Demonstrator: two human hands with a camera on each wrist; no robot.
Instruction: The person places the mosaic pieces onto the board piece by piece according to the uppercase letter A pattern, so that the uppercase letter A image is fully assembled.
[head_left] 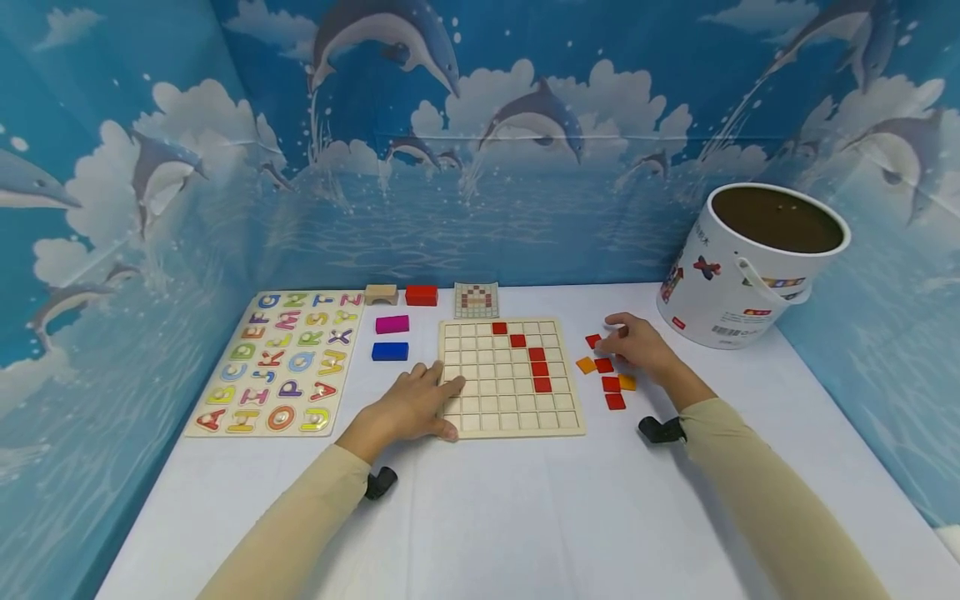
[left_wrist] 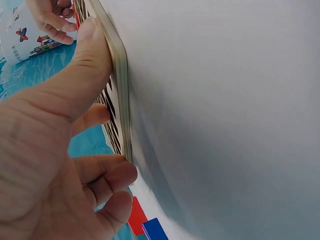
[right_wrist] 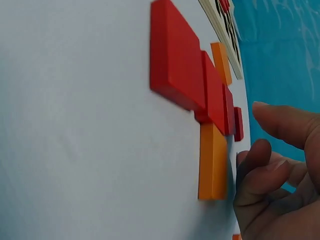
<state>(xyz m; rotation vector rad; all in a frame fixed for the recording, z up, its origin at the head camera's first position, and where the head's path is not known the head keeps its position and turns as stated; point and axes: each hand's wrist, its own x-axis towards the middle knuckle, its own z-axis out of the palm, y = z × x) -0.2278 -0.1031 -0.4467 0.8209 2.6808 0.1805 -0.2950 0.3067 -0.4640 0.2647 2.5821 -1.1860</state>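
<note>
Pattern card [head_left: 476, 300] design too small to tell.

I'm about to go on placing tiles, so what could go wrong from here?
1. The loose red tiles and orange tiles lie packed together under the right hand; reaching for one may nudge the others.
2. Only the left hand steadies the grid board at its edge; a push could shift it and perhaps unseat the red tiles already in the grid.

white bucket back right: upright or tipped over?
Tilted. The white bucket leans toward the camera, its open mouth and brown interior facing the head view, the rim not level with the table.
</note>
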